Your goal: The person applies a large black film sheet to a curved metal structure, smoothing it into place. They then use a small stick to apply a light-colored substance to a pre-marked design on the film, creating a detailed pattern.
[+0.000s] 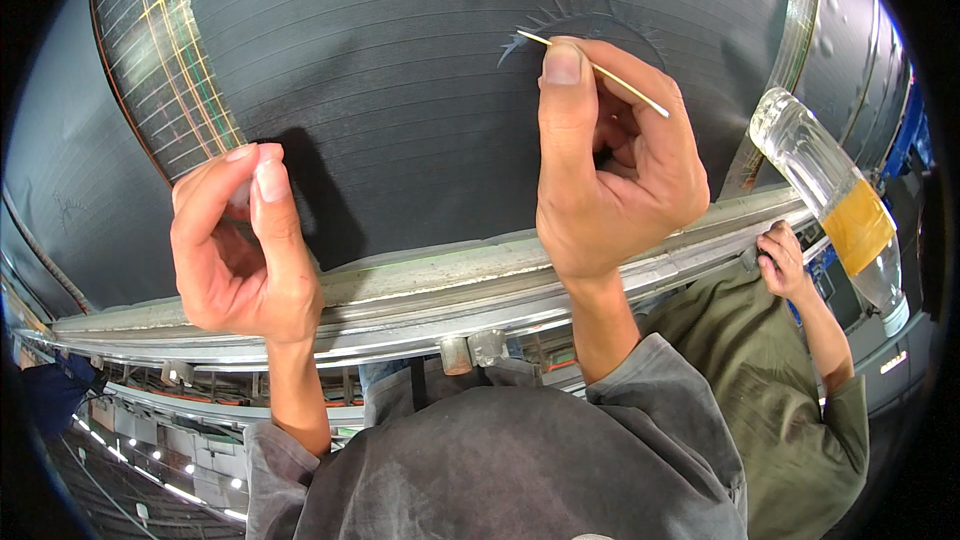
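Between thumb and fingers, my right hand (615, 150) pinches a thin pale stick (630, 90), its narrow end up to the left and its whitish end down to the right. The stick is over a dark grey sheet (400, 90) with fine parallel lines, near a pale feathery pattern (590, 15). My left hand (245, 240) is above the sheet's near left part, thumb and index finger pressed together. A whitish bit seems to show inside its curl, but I cannot make out what it is.
A colourful threaded band (165, 40) runs along the sheet's left side. A metal rail (430, 285) borders the near edge. At right a clear bottle with a yellow label (860, 225) lies tilted beside a person in an olive shirt (770, 390), whose hand (782, 260) is at the rail.
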`<state>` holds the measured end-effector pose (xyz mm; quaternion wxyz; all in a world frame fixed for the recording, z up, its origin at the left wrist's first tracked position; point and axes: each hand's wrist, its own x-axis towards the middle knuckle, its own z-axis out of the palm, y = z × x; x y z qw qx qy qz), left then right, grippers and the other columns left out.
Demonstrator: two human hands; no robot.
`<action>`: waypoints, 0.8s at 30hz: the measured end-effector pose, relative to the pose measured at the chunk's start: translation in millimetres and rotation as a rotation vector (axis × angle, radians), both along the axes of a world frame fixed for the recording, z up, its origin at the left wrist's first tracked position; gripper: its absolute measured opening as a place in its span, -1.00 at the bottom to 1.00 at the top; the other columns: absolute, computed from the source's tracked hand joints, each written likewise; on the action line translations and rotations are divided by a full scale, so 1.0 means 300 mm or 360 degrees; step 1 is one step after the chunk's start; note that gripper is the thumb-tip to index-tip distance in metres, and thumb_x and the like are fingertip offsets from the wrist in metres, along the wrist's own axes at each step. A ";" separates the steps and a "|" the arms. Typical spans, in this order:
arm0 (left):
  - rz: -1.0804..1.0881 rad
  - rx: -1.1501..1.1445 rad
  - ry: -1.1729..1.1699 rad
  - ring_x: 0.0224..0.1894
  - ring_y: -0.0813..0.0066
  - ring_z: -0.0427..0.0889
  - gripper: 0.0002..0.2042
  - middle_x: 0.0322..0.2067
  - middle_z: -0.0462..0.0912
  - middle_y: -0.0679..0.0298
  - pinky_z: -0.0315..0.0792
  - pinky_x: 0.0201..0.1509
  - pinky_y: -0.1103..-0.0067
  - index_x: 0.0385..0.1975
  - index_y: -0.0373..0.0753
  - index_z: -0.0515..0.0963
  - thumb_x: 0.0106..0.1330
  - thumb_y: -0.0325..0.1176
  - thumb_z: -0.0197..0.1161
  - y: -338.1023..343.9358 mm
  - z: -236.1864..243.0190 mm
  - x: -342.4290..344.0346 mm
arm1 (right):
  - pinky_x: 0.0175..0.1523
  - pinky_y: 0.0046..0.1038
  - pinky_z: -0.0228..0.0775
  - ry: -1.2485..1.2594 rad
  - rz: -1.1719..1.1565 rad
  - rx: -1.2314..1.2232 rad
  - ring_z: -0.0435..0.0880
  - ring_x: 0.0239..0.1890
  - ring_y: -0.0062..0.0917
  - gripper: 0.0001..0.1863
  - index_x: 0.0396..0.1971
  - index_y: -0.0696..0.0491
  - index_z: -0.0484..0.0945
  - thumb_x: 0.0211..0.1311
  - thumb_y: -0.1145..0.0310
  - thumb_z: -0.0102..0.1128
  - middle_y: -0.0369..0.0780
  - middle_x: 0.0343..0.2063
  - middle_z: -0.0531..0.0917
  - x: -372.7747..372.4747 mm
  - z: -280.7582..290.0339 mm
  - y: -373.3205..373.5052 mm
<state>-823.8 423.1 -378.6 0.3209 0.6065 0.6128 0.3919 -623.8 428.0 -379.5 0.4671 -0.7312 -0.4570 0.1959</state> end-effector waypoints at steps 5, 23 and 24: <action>0.0074 0.0043 -0.0062 -0.32 0.54 0.57 -0.80 -0.30 0.71 0.15 0.36 -0.29 0.67 -0.15 -0.37 0.59 0.24 -0.67 0.32 0.001 -0.008 0.009 | -0.65 -0.77 0.05 0.0343 -0.0019 0.0104 0.45 -0.66 -0.88 -0.87 -0.36 0.19 0.69 0.06 0.66 0.37 -0.28 -0.53 0.71 0.006 -0.011 -0.016; -0.0627 -0.0154 -0.0105 -0.32 0.36 0.54 -0.86 -0.53 0.68 0.23 0.44 -0.21 0.48 -0.34 -0.29 0.68 0.09 -0.54 0.43 0.061 0.145 0.011 | -0.57 -0.71 0.31 0.0900 0.0560 0.0006 0.55 -0.63 -0.74 -0.81 -0.36 0.18 0.67 -0.02 0.71 0.31 -0.24 -0.52 0.70 -0.078 0.100 -0.069; -0.0539 -0.0159 -0.0174 -0.32 0.36 0.54 -0.87 -0.53 0.66 0.24 0.44 -0.21 0.49 -0.32 -0.30 0.67 0.13 -0.54 0.41 0.064 0.138 0.000 | -0.56 -0.72 0.31 0.0884 0.0470 0.0099 0.55 -0.62 -0.75 -0.82 -0.34 0.18 0.67 0.02 0.71 0.30 -0.24 -0.52 0.70 -0.063 0.076 -0.068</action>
